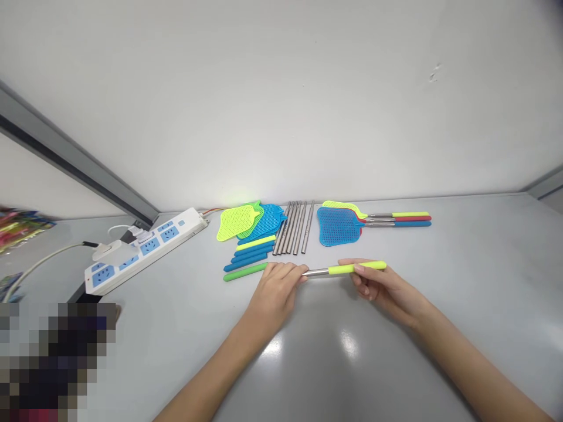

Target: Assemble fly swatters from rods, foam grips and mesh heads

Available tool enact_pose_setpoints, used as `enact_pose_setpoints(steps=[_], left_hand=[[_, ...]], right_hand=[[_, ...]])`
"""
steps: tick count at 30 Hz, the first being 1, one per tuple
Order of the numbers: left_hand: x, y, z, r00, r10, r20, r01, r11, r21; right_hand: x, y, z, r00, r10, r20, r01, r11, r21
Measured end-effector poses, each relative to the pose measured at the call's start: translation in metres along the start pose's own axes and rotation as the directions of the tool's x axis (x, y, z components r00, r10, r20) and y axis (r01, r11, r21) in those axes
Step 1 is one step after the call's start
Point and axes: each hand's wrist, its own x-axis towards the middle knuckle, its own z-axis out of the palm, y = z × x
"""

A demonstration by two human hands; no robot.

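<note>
Both hands hold one swatter handle (338, 270) level just above the grey table (461, 281): a metal rod with a yellow-green grip sleeve. My left hand (277, 288) closes over the rod's bare metal end. My right hand (378, 287) pinches the yellow-green sleeve from below and behind. Just beyond my left hand lie loose grip sleeves (250, 258), blue, yellow and green. Behind them sit loose swatter heads (250, 221), yellow-green and blue, and a row of bare metal rods (294, 227).
Three assembled swatters (373, 221) lie at the back right, heads to the left. A white power strip (145, 247) with plugs and cables lies at the left. Colourful packaging (20, 225) shows at the far left edge. A white wall stands behind the table.
</note>
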Motion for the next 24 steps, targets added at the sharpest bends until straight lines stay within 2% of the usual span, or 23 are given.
enact_pose_setpoints(steps=[3,5,7,12,15,18,24], left_hand=[[0.000,-0.001,-0.002,1.000,0.007,-0.006,-0.008,0.999,-0.048],[0.001,-0.007,-0.003,0.999,-0.031,-0.028,0.030,0.998,-0.055],[0.004,-0.018,-0.004,0.990,-0.101,-0.103,0.099,0.995,-0.028],[0.010,-0.062,-0.005,0.913,-0.290,-0.287,0.322,0.944,0.071],[0.010,-0.082,-0.007,0.874,-0.383,-0.297,0.424,0.902,0.085],[0.009,-0.091,-0.010,0.845,-0.436,-0.309,0.488,0.865,0.116],[0.008,-0.096,-0.010,0.838,-0.465,-0.284,0.518,0.843,0.148]], right_hand=[[0.001,0.004,0.004,0.999,0.029,-0.017,-0.029,0.999,0.021],[0.002,0.006,0.005,0.999,0.026,-0.042,-0.024,0.998,0.051],[0.004,0.008,0.005,0.997,0.016,-0.069,-0.010,0.996,0.093],[0.009,0.014,0.001,0.995,0.022,-0.102,0.002,0.975,0.222],[0.011,0.016,0.000,0.994,0.026,-0.103,0.000,0.969,0.248],[0.011,0.017,0.000,0.994,0.024,-0.109,0.003,0.970,0.243],[0.012,0.017,-0.001,0.993,0.031,-0.113,-0.002,0.969,0.248]])
